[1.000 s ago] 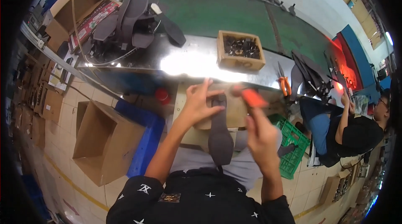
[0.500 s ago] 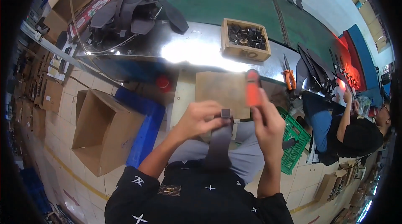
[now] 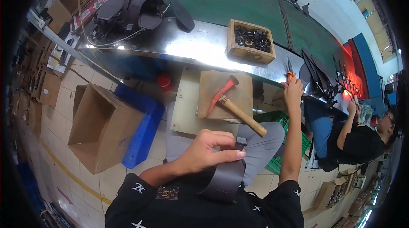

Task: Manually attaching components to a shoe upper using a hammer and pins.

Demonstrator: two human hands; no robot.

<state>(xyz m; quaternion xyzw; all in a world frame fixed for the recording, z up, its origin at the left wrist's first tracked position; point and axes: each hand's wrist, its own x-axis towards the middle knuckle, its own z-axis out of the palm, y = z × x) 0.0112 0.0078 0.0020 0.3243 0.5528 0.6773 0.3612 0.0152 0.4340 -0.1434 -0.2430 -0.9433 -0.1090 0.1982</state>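
Observation:
My left hand (image 3: 208,151) pinches a dark brown strap (image 3: 226,181) near its upper end, in front of my body. The strap's lower part curves down over my shirt. My right hand (image 3: 293,91) reaches out to the bench edge, its fingers closed around the orange handles of a pair of pliers (image 3: 290,66) whose jaws point away from me. On a tan square board (image 3: 208,84) before me lies a hammer (image 3: 243,116), its red head to the left and its wooden handle slanting toward my right knee.
A wooden box (image 3: 252,56) of small black parts stands on the metal bench (image 3: 194,42). Dark straps (image 3: 142,2) are heaped at its left, more (image 3: 317,72) at its right. A cardboard box (image 3: 106,132) and green crate (image 3: 275,166) flank me. A co-worker (image 3: 362,142) sits rightward.
The hammer has left my right hand and lies on the board. My right hand has moved right to the pliers. The left hand has drawn the strap back toward my body.

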